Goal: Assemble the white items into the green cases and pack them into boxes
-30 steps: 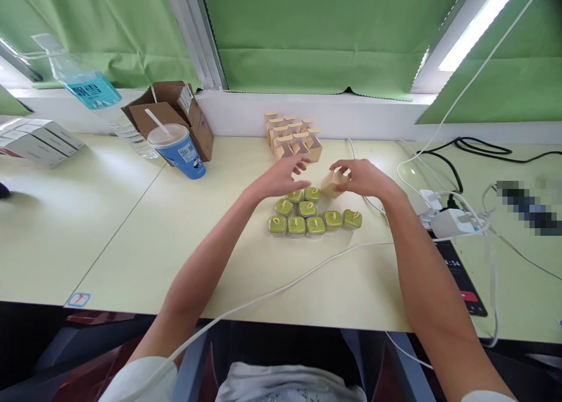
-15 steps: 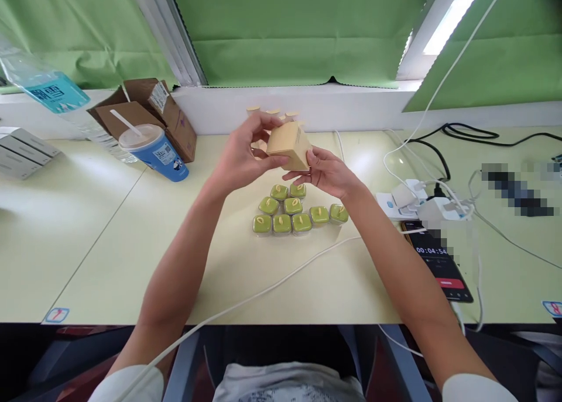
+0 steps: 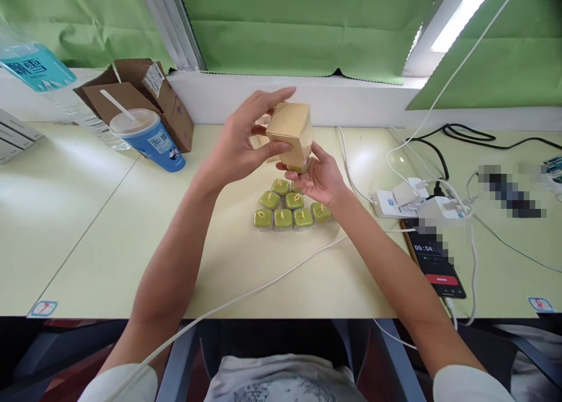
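Note:
A small tan cardboard box (image 3: 290,124) is held up over the table, tilted. My left hand (image 3: 246,136) grips it from the left, thumb low on its side and fingers behind its top. Below the box, my right hand (image 3: 318,177) cups a small clear container (image 3: 300,168) that shows at the box's lower end, with something greenish in it. Several clear containers with green contents and pale loops on top (image 3: 283,218) stand grouped on the table beneath my hands. My right hand hides some of them.
A blue cup with a straw (image 3: 156,144), an open brown carton (image 3: 180,118) and a large bottle (image 3: 39,68) stand at the left. At the right are a power strip (image 3: 386,204), cables and a phone (image 3: 434,261). A white cable (image 3: 263,287) crosses the front of the table.
The box has turned more upright, and a small container now shows at its lower end. My right hand has moved from the box's side to below it, palm up. The view has shifted slightly.

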Available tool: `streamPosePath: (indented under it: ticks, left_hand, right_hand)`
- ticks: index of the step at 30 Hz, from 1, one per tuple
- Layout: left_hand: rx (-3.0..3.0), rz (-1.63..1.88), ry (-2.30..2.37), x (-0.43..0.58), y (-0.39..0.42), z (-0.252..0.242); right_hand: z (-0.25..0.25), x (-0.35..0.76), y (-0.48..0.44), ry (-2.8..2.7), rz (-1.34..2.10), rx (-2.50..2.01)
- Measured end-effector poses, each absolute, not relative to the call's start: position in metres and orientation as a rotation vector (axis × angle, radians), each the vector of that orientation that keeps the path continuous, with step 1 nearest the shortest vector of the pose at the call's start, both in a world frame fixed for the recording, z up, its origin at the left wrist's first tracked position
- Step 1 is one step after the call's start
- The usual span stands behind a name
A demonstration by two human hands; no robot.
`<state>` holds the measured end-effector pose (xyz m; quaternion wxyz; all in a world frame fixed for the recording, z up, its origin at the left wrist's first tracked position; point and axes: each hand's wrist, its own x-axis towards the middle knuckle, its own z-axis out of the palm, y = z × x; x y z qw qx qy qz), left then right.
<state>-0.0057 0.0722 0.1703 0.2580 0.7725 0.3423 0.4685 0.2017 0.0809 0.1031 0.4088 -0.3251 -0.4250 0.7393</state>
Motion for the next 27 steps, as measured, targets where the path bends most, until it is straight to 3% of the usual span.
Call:
streamPosePath:
  ticks: [4, 8, 15, 19, 27]
  left_hand:
    - [2.033, 1.344, 0.903, -0.018, 0.079, 0.178]
    - [1.973, 1.519, 0.846, -0.045, 0.092, 0.172]
    - [1.500, 1.255, 1.359, -0.090, 0.093, 0.061]
    - [1.465, 1.192, 1.427, -0.095, 0.082, 0.014]
    - [1.896, 1.058, 1.614, -0.097, 0.079, 0.001]
  right_hand:
    - [0.102, 0.205, 0.084, -1.112, 1.791, -0.805]
    - [0.095, 0.231, 0.103, -1.287, 1.437, -1.006]
    - [0.069, 0.249, 0.160, -1.848, 0.590, -1.754]
    - [0.059, 0.227, 0.191, -1.848, 0.525, -1.813]
    - [0.052, 0.218, 0.228, -1.838, 0.552, -1.779]
